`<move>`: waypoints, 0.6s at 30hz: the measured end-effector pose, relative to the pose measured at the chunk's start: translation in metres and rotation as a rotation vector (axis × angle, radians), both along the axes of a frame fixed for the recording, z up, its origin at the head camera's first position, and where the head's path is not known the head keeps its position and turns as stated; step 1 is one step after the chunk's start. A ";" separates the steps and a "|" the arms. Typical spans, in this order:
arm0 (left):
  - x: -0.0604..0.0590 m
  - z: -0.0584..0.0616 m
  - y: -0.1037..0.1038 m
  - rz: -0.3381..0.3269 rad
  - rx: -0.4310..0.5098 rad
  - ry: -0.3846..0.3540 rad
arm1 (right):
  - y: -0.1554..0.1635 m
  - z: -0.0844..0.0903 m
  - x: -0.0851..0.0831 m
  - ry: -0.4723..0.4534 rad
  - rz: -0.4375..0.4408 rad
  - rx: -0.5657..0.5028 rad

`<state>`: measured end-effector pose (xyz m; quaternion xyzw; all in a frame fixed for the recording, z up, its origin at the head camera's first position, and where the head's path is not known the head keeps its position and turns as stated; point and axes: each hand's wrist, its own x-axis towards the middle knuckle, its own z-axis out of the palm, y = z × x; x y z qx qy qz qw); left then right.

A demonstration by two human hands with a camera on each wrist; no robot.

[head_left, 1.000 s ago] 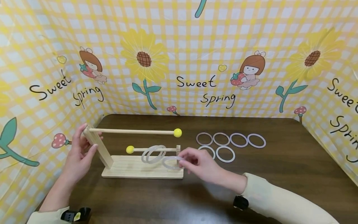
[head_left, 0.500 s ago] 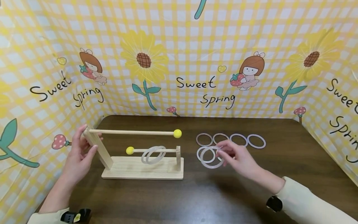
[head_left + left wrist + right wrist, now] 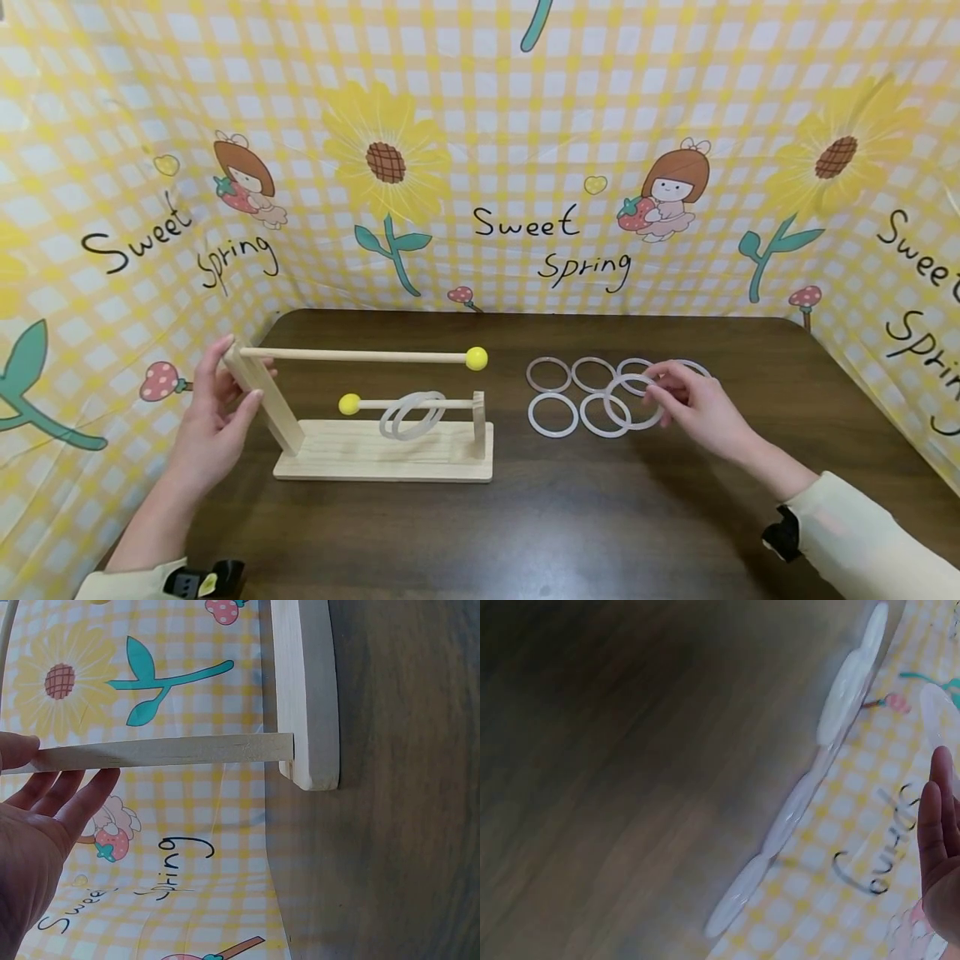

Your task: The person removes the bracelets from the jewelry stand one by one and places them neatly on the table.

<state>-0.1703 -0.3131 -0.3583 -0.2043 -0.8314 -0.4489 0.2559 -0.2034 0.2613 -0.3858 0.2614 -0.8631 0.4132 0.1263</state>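
Note:
My left hand [image 3: 217, 408] grips the top of the tall upright [image 3: 272, 404] of a wooden stand, thumb on one side and fingers on the other. Between the fingertips of my right hand [image 3: 693, 408] is a translucent white ring [image 3: 636, 427], raised over the right part of the table and overlapping other rings in the head view. Two whitish rings [image 3: 401, 435] hang on the stand's lower rod [image 3: 459, 404]. The upper rod [image 3: 360, 355] carries no ring and ends in a yellow ball [image 3: 476, 359]. In the right wrist view the held ring [image 3: 932, 712] shows only partly.
Right of the stand's base [image 3: 360, 467], several rings lie flat in two rows: pinkish and lavender ones [image 3: 549, 392] behind, two white ones [image 3: 553, 435] in front. My right hand partly covers the lavender pair. A checked cloth [image 3: 510, 125] rises behind the dark table [image 3: 555, 533].
My right hand has carried the ring rightward, away from the stand's short upright and across the flat rings. The left hand and the stand have stayed put.

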 end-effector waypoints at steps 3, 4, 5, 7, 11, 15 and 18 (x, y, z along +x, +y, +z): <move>0.001 0.000 0.000 -0.011 0.002 0.002 | 0.010 -0.003 -0.004 -0.040 -0.016 0.039; 0.001 0.000 0.000 -0.010 0.002 0.001 | 0.013 -0.004 -0.005 -0.052 -0.016 0.050; 0.001 0.000 0.000 -0.008 0.002 -0.001 | 0.016 -0.005 -0.007 -0.068 -0.015 0.059; 0.002 0.000 0.001 -0.001 0.007 -0.009 | 0.021 -0.007 -0.008 -0.094 -0.007 0.078; 0.002 0.000 0.001 0.007 0.007 -0.013 | 0.030 -0.009 -0.011 -0.128 -0.001 0.117; 0.001 0.000 0.000 -0.008 0.003 -0.005 | 0.039 -0.010 -0.015 -0.168 0.003 0.140; 0.001 0.000 -0.001 -0.009 0.002 -0.006 | 0.044 -0.011 -0.019 -0.229 0.014 0.142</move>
